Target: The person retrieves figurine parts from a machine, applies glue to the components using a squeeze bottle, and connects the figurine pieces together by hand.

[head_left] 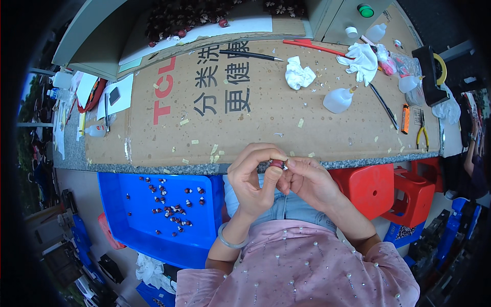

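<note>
Just in front of the bench's near edge, my left hand [254, 181] pinches a small dark red, rounded piece [276, 163] between thumb and fingers. A pale bit shows at its right side, where the thumb and fingertips of my right hand [313, 180] close together against it. Its exact kind is too small to make out, and my fingers cover part of it. Below and left of my hands, a blue tray [120, 225] holds several similar dark red pieces with white parts, scattered over its bottom.
Cardboard [169, 138] covers the bench, with a crumpled white tissue [299, 73], a squeeze bottle [338, 101], a black pen [383, 106], an orange cutter [405, 119] and yellow-handled pliers [422, 134]. A shelf box [97, 56] with more red pieces stands behind. Red stools [365, 189] are at right.
</note>
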A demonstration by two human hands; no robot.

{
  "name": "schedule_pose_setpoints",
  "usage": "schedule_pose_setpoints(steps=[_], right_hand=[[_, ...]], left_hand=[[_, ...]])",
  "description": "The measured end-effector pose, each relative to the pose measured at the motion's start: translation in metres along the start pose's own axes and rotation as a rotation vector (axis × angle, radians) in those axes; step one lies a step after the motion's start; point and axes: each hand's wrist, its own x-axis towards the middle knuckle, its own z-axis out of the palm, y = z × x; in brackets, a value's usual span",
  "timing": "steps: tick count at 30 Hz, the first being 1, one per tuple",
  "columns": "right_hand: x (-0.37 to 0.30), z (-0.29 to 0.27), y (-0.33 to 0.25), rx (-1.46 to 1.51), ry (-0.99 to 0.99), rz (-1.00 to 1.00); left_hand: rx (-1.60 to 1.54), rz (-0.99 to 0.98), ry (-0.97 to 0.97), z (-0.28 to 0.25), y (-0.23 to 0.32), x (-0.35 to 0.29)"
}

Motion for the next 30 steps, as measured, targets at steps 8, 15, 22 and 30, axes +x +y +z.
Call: schedule_pose_setpoints(steps=[8, 15, 22, 30], right_hand=[[0.000, 0.001, 0.003, 0.152, -0.042, 0.068], [0.001, 0.005, 0.003, 0.218, -0.031, 0.086], [0.003, 0.003, 0.003, 0.199, -0.042, 0.083], [0.009, -0.011, 0.010, 0.235, -0.154, 0.085]], left_hand=[[-0.191, -0.126, -0.045, -0.003, -0.005, -0.002], [-0.406, -0.285, -0.081, -0.005, -0.006, -0.003], [-0.333, -0.229, -0.090, -0.007, -0.005, 0.000], [-0.017, -0.075, -0.131, -0.009, 0.004, 0.011]])
